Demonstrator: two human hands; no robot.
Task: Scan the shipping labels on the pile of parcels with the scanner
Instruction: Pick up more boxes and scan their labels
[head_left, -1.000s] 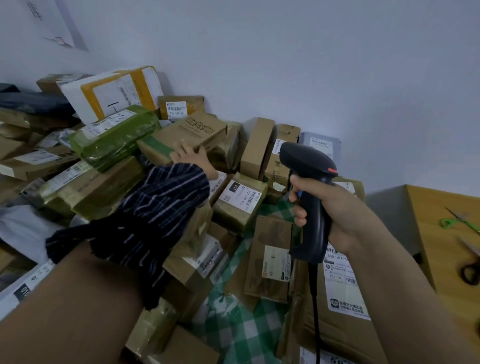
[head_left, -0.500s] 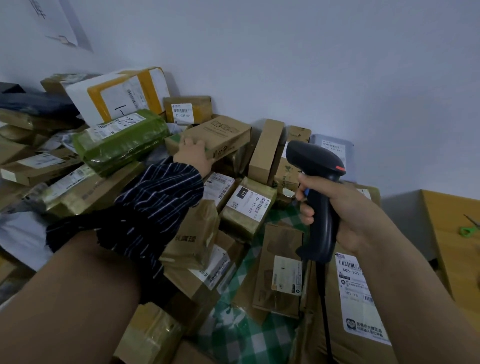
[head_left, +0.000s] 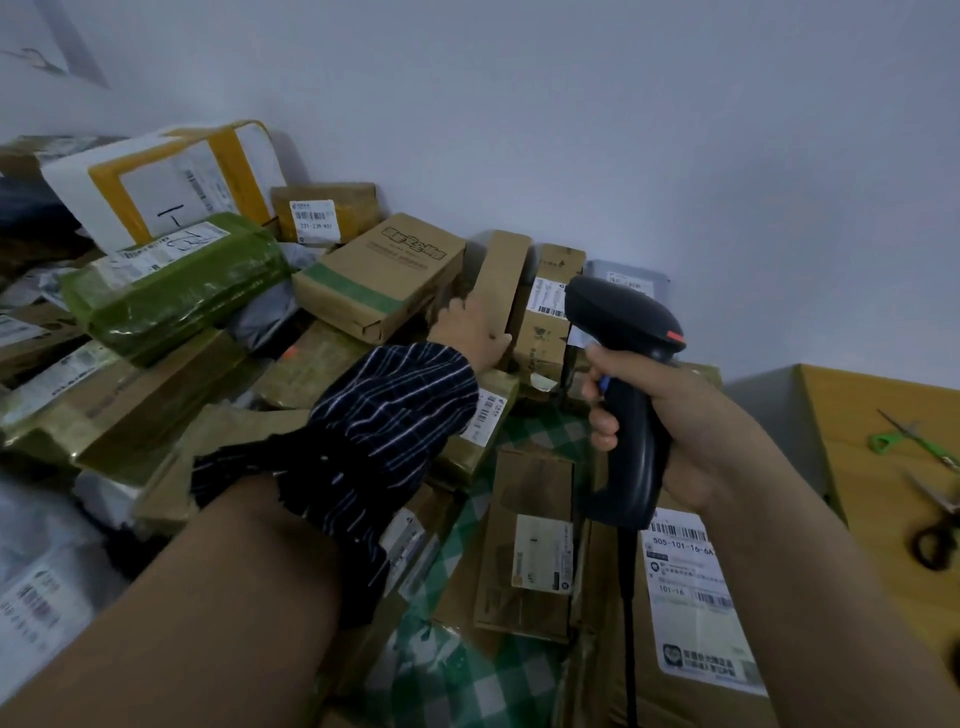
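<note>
A pile of cardboard parcels with white shipping labels fills the left and middle of the view. My right hand (head_left: 675, 421) grips the handle of a black corded scanner (head_left: 623, 332), whose head points toward the back of the pile. My left hand (head_left: 470, 335), in a striped sleeve, reaches over the pile and holds a narrow brown box (head_left: 501, 275) that stands on end against the wall. To the right of that box stands a labelled brown box (head_left: 550, 301). A printed flat box (head_left: 384, 275) lies just left of my left hand.
A green-wrapped parcel (head_left: 176, 283) and a white box with yellow tape (head_left: 161, 182) lie at the back left. A large box with a white label (head_left: 696, 597) sits under my right arm. A wooden table (head_left: 857, 415) at the right carries scissors (head_left: 935, 525). Green checked cloth (head_left: 467, 649) shows between parcels.
My left hand has left the printed flat box and moved right onto the narrow upright box. My right hand with the scanner has stayed about where it was.
</note>
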